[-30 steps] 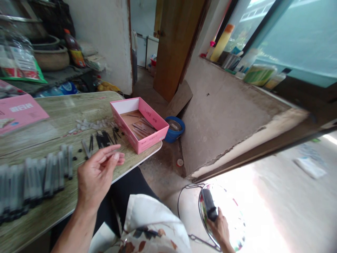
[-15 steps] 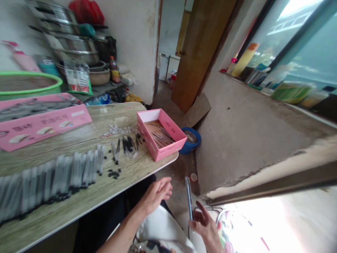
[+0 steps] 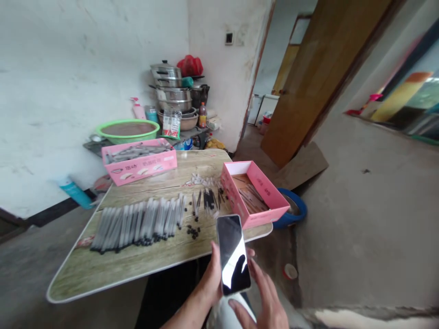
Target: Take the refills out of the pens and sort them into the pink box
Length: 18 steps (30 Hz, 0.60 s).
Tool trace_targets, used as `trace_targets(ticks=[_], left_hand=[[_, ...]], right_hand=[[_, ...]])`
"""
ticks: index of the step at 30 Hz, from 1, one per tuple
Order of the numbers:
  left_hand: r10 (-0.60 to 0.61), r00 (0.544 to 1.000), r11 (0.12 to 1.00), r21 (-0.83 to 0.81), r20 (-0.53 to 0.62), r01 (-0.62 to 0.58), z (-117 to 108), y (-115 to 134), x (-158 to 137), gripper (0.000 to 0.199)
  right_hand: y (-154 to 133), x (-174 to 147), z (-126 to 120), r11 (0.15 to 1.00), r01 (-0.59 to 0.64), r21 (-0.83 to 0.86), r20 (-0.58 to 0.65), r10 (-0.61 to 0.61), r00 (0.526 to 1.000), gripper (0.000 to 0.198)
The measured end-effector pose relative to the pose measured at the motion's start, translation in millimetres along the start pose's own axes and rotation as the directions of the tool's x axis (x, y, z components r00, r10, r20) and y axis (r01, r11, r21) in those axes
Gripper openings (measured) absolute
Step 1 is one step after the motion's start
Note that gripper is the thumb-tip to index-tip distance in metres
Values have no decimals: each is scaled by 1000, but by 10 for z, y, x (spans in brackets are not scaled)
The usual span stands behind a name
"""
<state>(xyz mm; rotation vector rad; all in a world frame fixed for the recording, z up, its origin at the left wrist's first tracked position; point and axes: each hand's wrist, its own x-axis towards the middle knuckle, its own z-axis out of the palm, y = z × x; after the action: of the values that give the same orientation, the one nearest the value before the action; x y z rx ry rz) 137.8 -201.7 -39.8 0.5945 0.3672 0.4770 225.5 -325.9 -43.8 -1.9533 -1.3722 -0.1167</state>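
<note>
Note the phone [image 3: 235, 256] in the left hand [image 3: 212, 275], in front of the near edge of the desk [image 3: 78, 276], glass turned toward the head camera. Observe the left hand closed around the casing: thumb along the left edge, fingers mostly hidden behind. See the right hand [image 3: 269, 301] spread, thumb well apart from the fingers, near the lower right corner; impossible to tell any contact with the casing. For a sound hold, support the back broadly with the left fingers, keep the thumb at the edge and off the glass, and tilt slightly to shed the bright reflection across the dark glass. Keep both hands clear of the open pink box [image 3: 264, 219] just beyond, and of the row of tubes [image 3: 137, 224] and small black pieces [image 3: 193, 231] on the desk.

Compare with half a second earlier: phone edge-on in the right hand, left hand unladen beside it; now transferred to the left hand and turned face-on. Note also the view swung leftward, taking in the desk's far left corner and more wall [image 3: 85, 91]. Detect no evident shift among tubes or boxes.
</note>
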Motion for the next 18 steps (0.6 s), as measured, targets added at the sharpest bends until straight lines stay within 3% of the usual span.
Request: trace_targets(ticks=[2, 5, 7, 9, 13, 18], left_hand=[[-36, 997, 993, -110, 61, 43, -54, 9, 38, 100], [-71, 976, 955, -270, 208, 127, -81, 30, 63, 99], [-101, 951, 926, -323, 292, 197, -67, 48, 58, 101], [-121, 937, 912, -337, 327, 235, -36, 66, 41, 102], [-88, 955, 923, -338, 284, 185, 30, 98, 1, 94], [-115, 942, 917, -331, 315, 223, 63, 126, -3, 102]], right_hand=[[50, 53, -130, 989, 138, -58, -24, -140, 990, 69], [59, 183, -291, 928, 359, -98, -7, -361, 932, 62], [20, 265, -314, 902, 421, -95, 17, -422, 907, 56], [-32, 326, -277, 890, 447, -90, 39, -445, 895, 52], [-110, 372, -190, 867, 491, -83, 63, -487, 871, 44], [-143, 300, -272, 926, 374, 57, -98, -368, 925, 32]])
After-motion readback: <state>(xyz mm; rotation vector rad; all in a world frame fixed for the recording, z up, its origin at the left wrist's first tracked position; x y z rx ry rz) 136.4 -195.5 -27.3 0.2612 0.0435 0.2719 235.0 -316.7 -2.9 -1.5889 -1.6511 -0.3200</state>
